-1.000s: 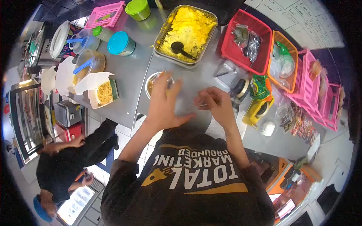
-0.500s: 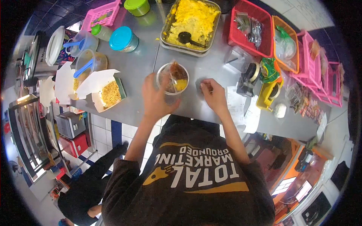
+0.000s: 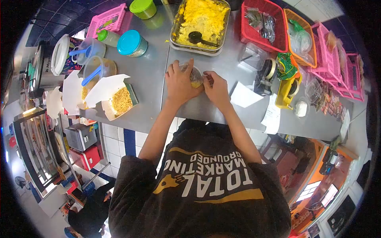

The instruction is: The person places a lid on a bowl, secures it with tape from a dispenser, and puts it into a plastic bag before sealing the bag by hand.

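A small round clear plastic tub (image 3: 195, 77) with yellow and brown food stands on the grey metal table (image 3: 151, 79). My left hand (image 3: 179, 84) wraps over its left and near side, fingers spread across part of the top and thumb at the front. My right hand (image 3: 216, 86) is closed, its curled fingertips against the tub's right rim. Much of the tub is hidden under my hands. Just beyond it is a glass dish (image 3: 173, 37) of yellow crumbly food, with a black spoon (image 3: 195, 37) lying in it.
To the left are an open paper box (image 3: 121, 101) of brown crumbs, a blue-lidded tub (image 3: 131, 42) and clear cups with blue spoons. Right of my hands lie white paper (image 3: 245, 95), a yellow tape dispenser (image 3: 286, 89) and a red basket (image 3: 250, 35). Another person (image 3: 90, 212) is at lower left.
My left hand has moved farther over the tub's top. My right hand has come left to its rim. The other person has shifted, and the paper near my right hand looks different.
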The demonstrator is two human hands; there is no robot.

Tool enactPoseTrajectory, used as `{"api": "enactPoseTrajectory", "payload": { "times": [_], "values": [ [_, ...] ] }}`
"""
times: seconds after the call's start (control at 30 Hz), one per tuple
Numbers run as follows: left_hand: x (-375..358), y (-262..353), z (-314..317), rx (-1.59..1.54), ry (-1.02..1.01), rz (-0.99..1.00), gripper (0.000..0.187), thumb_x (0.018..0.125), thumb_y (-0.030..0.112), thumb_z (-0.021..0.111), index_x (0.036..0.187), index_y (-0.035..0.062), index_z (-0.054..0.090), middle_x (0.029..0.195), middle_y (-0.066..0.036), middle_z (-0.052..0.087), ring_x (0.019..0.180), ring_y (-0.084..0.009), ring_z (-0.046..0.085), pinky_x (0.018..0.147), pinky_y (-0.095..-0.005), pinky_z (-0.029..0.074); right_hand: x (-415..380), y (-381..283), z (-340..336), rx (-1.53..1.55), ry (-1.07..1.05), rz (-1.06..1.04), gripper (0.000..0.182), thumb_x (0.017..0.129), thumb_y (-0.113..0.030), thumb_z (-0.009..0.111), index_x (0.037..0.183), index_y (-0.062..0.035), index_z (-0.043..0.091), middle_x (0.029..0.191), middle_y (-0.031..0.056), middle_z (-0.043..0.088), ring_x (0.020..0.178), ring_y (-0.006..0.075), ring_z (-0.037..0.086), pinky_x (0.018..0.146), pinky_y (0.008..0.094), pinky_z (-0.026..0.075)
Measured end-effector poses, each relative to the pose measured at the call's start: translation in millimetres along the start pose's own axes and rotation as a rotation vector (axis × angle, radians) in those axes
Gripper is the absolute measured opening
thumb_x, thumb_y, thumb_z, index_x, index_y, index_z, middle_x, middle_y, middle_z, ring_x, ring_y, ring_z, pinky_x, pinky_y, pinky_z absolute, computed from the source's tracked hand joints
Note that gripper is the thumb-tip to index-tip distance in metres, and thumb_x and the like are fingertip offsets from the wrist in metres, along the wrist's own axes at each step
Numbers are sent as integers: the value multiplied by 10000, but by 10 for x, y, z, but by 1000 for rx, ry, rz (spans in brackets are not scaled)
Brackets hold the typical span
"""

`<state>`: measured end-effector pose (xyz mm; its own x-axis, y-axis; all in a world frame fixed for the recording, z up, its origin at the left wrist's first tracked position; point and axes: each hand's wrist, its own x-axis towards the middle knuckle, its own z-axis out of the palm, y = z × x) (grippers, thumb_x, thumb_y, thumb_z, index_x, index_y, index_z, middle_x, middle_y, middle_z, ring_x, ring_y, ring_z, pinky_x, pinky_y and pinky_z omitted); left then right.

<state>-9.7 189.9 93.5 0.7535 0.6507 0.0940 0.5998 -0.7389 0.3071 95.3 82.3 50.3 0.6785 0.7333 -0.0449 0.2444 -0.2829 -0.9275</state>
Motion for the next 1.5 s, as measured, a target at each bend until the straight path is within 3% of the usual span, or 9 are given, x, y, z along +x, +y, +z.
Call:
{"api": "enactPoseTrajectory", "payload": {
  "times": [0.27, 0.37, 0.47, 0.57, 0.87, 1.0, 1.3, 1.4, 1.5],
  "values": [
    [236, -171, -41, -17, -68, -40, 809, 632, 576, 776, 1323, 195, 597, 1222, -228, 506, 1132, -411, 489, 915, -535, 436, 30, -70, -120, -43, 4, 30, 191, 895, -87, 602, 1046, 16, 656, 892, 212, 706, 816, 340, 709, 725, 382, 550],
    [372, -202, -88, -42, -256, -77, 819, 631, 621, 766, 1315, 200, 606, 1191, -223, 520, 1118, -414, 507, 909, -545, 450, -7, 33, -138, -57, -56, 74, 195, 916, -103, 584, 1041, 22, 664, 872, 208, 710, 763, 303, 717, 690, 368, 552],
    [390, -204, -158, -38, -359, -43, 817, 637, 632, 765, 1318, 208, 607, 1203, -203, 544, 1127, -434, 509, 931, -543, 452, -72, 82, -88, 111, -159, 262, 281, 974, -204, 579, 1050, 55, 655, 797, 116, 697, 711, 144, 666, 632, 284, 526],
    [300, -133, -279, 4, -366, 1, 818, 643, 604, 773, 1333, 203, 593, 1226, -197, 528, 1135, -439, 499, 946, -535, 445, -102, 194, 26, 391, -128, 401, 329, 984, -254, 575, 1070, 53, 655, 798, 94, 694, 707, 135, 664, 629, 261, 530],
    [-54, -90, -65, 35, -123, 157, 921, 619, 532, 799, 1407, 167, 492, 1299, -237, 420, 1198, -417, 420, 931, -538, 416, -110, 104, 3, 0, -52, 163, 243, 912, -187, 647, 1020, 24, 698, 855, 142, 729, 756, 184, 701, 725, 314, 551],
    [-121, -115, 35, 100, -14, 198, 944, 632, 518, 780, 1438, 164, 442, 1328, -246, 397, 1206, -421, 406, 911, -543, 399, -124, 159, 58, 23, -24, 182, 227, 879, -158, 685, 1020, 20, 703, 858, 150, 729, 768, 197, 709, 734, 302, 548],
    [-111, -128, 180, 115, -16, 160, 964, 640, 560, 738, 1460, 174, 412, 1369, -265, 363, 1215, -439, 378, 908, -545, 370, -229, 173, 129, 53, 45, 262, 233, 877, -162, 703, 1026, 16, 706, 874, 146, 730, 789, 187, 706, 730, 299, 543],
    [-99, -170, 52, 33, -40, 199, 831, 721, 478, 722, 1433, 145, 454, 1351, -265, 416, 1219, -438, 411, 926, -529, 392, -119, 165, 140, 51, 38, 204, 246, 900, -206, 669, 1009, 11, 706, 897, 172, 715, 813, 251, 700, 748, 339, 537],
    [-5, -479, 250, -509, 72, 59, 535, 870, 326, 643, 1342, 92, 551, 1245, -254, 551, 1117, -407, 543, 903, -471, 452, 78, 122, 313, -12, 119, 80, 312, 928, -298, 611, 963, -5, 711, 936, 205, 691, 856, 348, 676, 776, 409, 526]
  ]
}}
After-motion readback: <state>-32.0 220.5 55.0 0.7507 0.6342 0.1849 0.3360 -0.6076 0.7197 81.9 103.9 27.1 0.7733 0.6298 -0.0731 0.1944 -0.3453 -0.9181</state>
